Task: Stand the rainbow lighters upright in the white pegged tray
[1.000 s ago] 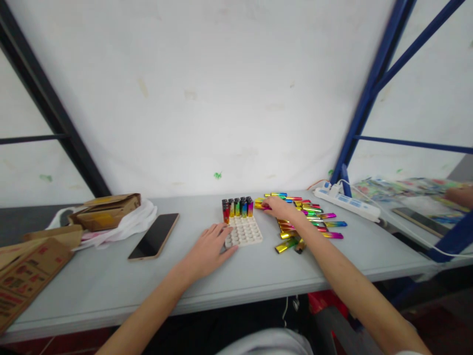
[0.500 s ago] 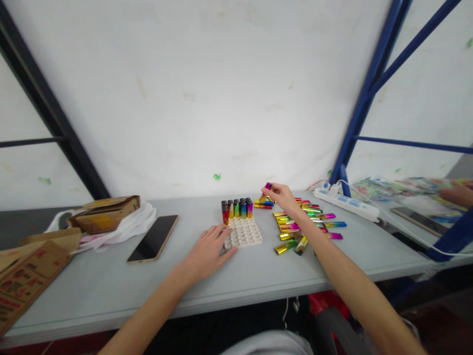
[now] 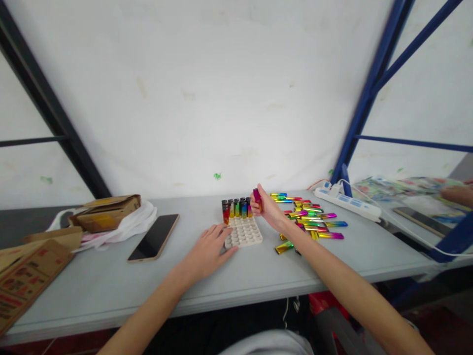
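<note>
A white tray [image 3: 243, 232] with round holes lies on the grey table. Several shiny lighters [image 3: 236, 209] with black tops stand upright in its back rows. My left hand [image 3: 211, 250] rests flat at the tray's left edge, fingers spread, holding nothing. Just right of the standing lighters, my right hand [image 3: 266, 209] is closed on a purple lighter [image 3: 257, 196], held upright above the table. Loose metallic lighters [image 3: 308, 217] in many colours lie in a pile to the right of the tray, partly behind my right forearm.
A phone [image 3: 154, 238] lies left of the tray. Cardboard boxes [image 3: 105, 214] and a white plastic bag [image 3: 138, 219] are at the far left. A power strip [image 3: 347, 203] sits behind the pile, near a blue frame [image 3: 354, 123]. Another person's hand [image 3: 458, 195] shows at the right edge.
My right hand has moved left with the purple lighter, from the back of the pile to beside the standing lighters. My left hand has not moved.
</note>
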Demonstrator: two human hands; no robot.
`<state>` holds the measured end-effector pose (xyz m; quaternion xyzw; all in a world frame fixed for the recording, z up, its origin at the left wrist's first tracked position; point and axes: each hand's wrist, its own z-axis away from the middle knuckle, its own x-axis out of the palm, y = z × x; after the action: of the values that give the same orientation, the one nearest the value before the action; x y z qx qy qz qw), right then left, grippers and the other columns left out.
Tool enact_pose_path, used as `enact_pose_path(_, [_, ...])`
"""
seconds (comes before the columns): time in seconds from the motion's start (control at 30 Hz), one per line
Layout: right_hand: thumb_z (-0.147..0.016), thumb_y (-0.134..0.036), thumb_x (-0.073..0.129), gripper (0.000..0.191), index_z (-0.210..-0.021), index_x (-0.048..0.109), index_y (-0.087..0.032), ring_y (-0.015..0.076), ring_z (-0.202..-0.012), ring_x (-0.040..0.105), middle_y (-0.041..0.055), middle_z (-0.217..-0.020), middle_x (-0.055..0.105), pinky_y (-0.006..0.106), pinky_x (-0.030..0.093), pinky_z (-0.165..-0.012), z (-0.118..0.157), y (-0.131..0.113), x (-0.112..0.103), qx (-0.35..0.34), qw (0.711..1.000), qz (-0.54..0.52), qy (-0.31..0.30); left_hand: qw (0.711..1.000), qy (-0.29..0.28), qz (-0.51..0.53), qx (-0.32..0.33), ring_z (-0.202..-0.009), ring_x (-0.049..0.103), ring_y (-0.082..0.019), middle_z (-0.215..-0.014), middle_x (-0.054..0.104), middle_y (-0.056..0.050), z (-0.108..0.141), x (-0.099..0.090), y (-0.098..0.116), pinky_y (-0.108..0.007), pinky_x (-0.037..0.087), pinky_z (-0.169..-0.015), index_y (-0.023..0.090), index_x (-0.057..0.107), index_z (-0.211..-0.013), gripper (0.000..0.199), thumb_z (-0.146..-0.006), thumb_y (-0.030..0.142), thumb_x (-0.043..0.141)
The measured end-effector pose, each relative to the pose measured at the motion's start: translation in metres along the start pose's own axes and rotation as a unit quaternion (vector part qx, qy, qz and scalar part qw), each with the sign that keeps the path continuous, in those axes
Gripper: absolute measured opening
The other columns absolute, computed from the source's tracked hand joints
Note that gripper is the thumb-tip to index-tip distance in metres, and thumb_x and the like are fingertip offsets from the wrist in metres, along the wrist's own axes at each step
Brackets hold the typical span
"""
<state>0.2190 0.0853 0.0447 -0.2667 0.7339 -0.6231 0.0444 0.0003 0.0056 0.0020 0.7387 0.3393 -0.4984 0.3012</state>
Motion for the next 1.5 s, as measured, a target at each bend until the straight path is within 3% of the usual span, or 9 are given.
enact_pose_path(0.13, [-0.085, -0.070, 0.038, 0.058, -0.057, 0.036, -0.020, 0.0064, -0.040, 0.023, -0.0066, -0.047, 0.027, 0.021, 0.016, -0.039, 0.000, 0.012, 0.007, -0.004, 0.998, 0.009, 0.054, 1.000, -0.001, 0.000, -0.002, -0.120, 0.048, -0.028, -0.129, 0.053, -0.012, 0.000, 0.000, 0.000, -0.045, 0.038, -0.101, 0.021, 0.048, -0.131, 0.049, -0.094, 0.051, 0.039])
enact_pose_path(0.37, [-0.088, -0.046, 0.038, 0.044, -0.053, 0.030, -0.021, 0.0066, -0.038, 0.013, -0.0071, -0.044, 0.021, 0.023, 0.008, -0.037, 0.001, 0.022, 0.009, 0.034, 0.988, 0.066, 0.132, 1.000, -0.006, -0.003, -0.003, -0.120, 0.047, -0.029, -0.130, 0.052, -0.012, 0.000, 0.001, -0.001, -0.045, 0.038, -0.101, 0.021, 0.047, -0.132, 0.050, -0.094, 0.052, 0.039])
enact_pose_path(0.5, [-0.089, -0.042, 0.036, 0.043, -0.052, 0.028, -0.022, 0.0065, -0.037, 0.013, -0.0068, -0.044, 0.022, 0.023, 0.008, -0.037, 0.001, 0.027, 0.008, 0.039, 0.989, 0.088, 0.114, 1.000, -0.005, -0.004, -0.003, -0.120, 0.047, -0.029, -0.130, 0.052, -0.012, 0.000, 0.001, -0.001, -0.045, 0.038, -0.101, 0.021, 0.047, -0.132, 0.050, -0.094, 0.052, 0.039])
enact_pose_path(0.7, [-0.088, -0.058, 0.040, 0.050, -0.056, 0.040, -0.020, 0.0063, -0.039, 0.014, -0.0075, -0.047, 0.022, 0.022, 0.010, -0.038, 0.002, 0.026, 0.007, 0.024, 0.992, 0.079, 0.094, 1.000, 0.000, -0.002, -0.001, -0.120, 0.047, -0.028, -0.129, 0.053, -0.012, 0.000, 0.002, -0.001, -0.045, 0.038, -0.101, 0.021, 0.048, -0.132, 0.050, -0.094, 0.052, 0.039])
enact_pose_path(0.93, [-0.088, -0.064, 0.040, 0.048, -0.092, 0.057, -0.020, 0.0090, -0.046, 0.035, -0.0044, -0.061, 0.043, 0.022, 0.030, -0.043, 0.002, 0.010, -0.002, -0.087, 0.986, 0.134, 0.037, 1.000, 0.000, -0.001, 0.000, -0.119, 0.048, -0.028, -0.128, 0.054, -0.012, 0.000, 0.000, 0.000, -0.044, 0.038, -0.101, 0.020, 0.049, -0.130, 0.049, -0.094, 0.052, 0.039])
enact_pose_path(1.03, [-0.090, -0.060, 0.042, 0.044, -0.095, 0.058, -0.020, 0.0117, -0.057, 0.049, -0.0009, -0.070, 0.054, 0.024, 0.040, -0.052, 0.002, 0.004, -0.013, -0.134, 0.953, 0.265, 0.057, 1.000, 0.002, 0.001, 0.000, -0.119, 0.048, -0.028, -0.128, 0.054, -0.012, 0.000, 0.000, 0.000, -0.044, 0.039, -0.101, 0.021, 0.049, -0.130, 0.048, -0.094, 0.051, 0.039])
enact_pose_path(1.13, [-0.088, -0.056, 0.049, 0.039, -0.090, 0.061, -0.019, 0.0135, -0.068, 0.054, 0.0027, -0.080, 0.062, 0.025, 0.043, -0.061, 0.004, -0.002, -0.023, -0.184, 0.888, 0.415, 0.076, 1.000, 0.004, 0.002, 0.000, -0.120, 0.048, -0.028, -0.130, 0.053, -0.012, 0.001, 0.000, 0.000, -0.045, 0.038, -0.101, 0.021, 0.049, -0.130, 0.048, -0.094, 0.051, 0.039])
enact_pose_path(1.23, [-0.089, -0.052, 0.052, 0.036, -0.085, 0.062, -0.017, 0.0130, -0.060, 0.052, 0.0005, -0.066, 0.061, 0.025, 0.039, -0.058, 0.008, -0.006, -0.027, -0.178, 0.835, 0.518, 0.058, 1.000, 0.005, 0.003, 0.001, -0.120, 0.048, -0.028, -0.129, 0.054, -0.012, 0.001, 0.001, 0.000, -0.045, 0.038, -0.102, 0.021, 0.049, -0.130, 0.049, -0.094, 0.052, 0.039])
enact_pose_path(1.5, [-0.091, -0.043, 0.054, 0.031, -0.088, 0.067, -0.016, 0.0128, -0.058, 0.055, 0.0022, -0.068, 0.067, 0.024, 0.037, -0.058, 0.006, -0.003, -0.037, -0.167, 0.782, 0.601, 0.007, 1.000, 0.009, 0.007, 0.000, -0.120, 0.048, -0.028, -0.128, 0.054, -0.012, 0.000, 0.002, -0.001, -0.044, 0.039, -0.101, 0.021, 0.049, -0.131, 0.050, -0.093, 0.053, 0.039])
